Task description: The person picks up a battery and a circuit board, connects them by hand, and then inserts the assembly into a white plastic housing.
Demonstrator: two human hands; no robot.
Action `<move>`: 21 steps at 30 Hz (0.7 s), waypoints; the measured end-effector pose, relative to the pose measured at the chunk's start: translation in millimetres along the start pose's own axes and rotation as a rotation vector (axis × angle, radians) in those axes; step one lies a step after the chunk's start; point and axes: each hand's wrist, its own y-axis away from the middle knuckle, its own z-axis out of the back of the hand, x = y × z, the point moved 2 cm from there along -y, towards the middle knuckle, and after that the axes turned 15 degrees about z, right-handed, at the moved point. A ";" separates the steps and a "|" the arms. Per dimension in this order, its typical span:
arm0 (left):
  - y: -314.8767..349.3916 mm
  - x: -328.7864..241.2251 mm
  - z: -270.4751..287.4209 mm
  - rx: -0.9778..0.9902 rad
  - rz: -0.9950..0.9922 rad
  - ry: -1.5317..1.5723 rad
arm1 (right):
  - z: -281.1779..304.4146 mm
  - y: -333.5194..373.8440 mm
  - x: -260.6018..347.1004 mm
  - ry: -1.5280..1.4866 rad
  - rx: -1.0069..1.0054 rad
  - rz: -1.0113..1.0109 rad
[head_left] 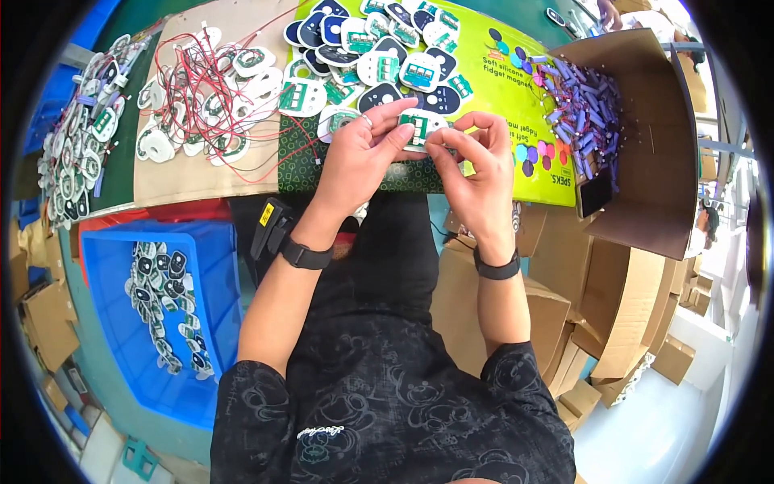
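Above the near edge of the table, my left hand (357,160) pinches a white plastic shell with a green circuit board (418,123) in it, between thumb and fingers. My right hand (474,165) is closed at the shell's right end, its thumb and forefinger pressed together on that edge. Whether a small part sits between those fingertips cannot be made out. Just beyond both hands lies a heap of similar shells (379,68), some white with green boards, others showing dark blue faces.
On the left, cardboard (165,173) bears white rings with tangled red wires (214,105); more shells (81,157) pile beyond it. To the right, a tipped cardboard box (653,121) holds purple cylinders (584,109). A blue bin (113,323) with shells stands lower left. Cartons (621,306) crowd the lower right.
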 end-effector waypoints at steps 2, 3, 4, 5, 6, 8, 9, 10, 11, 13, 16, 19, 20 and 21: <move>0.1 1.0 0.7 0.011 -0.002 -0.001 | -1.1 -0.8 -0.6 0.041 0.004 0.038; 0.3 0.6 0.6 0.019 -0.007 -0.009 | -1.3 -1.0 -1.0 0.040 0.007 0.036; 0.7 0.2 0.5 0.027 -0.011 -0.018 | -1.1 -1.1 -1.2 0.042 0.009 0.040; 1.2 0.2 0.8 0.026 -0.009 -0.015 | -0.7 -1.0 -1.2 0.043 0.012 0.043; 1.2 -0.4 1.2 0.025 -0.008 -0.029 | -0.2 -1.6 -1.1 0.043 0.015 0.042; 1.7 -1.1 1.2 0.023 -0.006 -0.041 | 0.5 -2.6 -0.5 0.078 0.057 0.059; 1.7 -1.6 0.8 0.023 -0.005 -0.032 | 0.6 -3.1 -0.8 0.078 0.059 0.058; 1.8 -1.7 0.7 0.022 -0.004 -0.022 | 0.4 -3.5 -1.2 0.065 0.062 0.061; 1.9 -1.4 1.0 0.021 -0.002 -0.020 | -0.2 -3.5 -1.7 0.052 0.065 0.063; 1.7 -3.1 0.1 0.028 -0.007 -0.011 | -1.6 -4.2 -0.7 0.019 0.047 0.049; 1.5 -2.8 -0.5 0.016 -0.012 -0.019 | -1.8 -4.9 -0.7 0.010 0.029 0.039; -0.4 -0.2 0.0 0.011 -0.016 -0.023 | -1.7 -6.0 -0.5 0.041 0.043 0.049; -0.2 0.0 0.3 0.010 -0.013 -0.021 | -1.9 -6.3 0.0 0.047 0.056 0.055; 0.3 -0.3 0.7 0.009 -0.015 -0.019 | -1.8 -7.0 0.9 0.045 0.059 0.053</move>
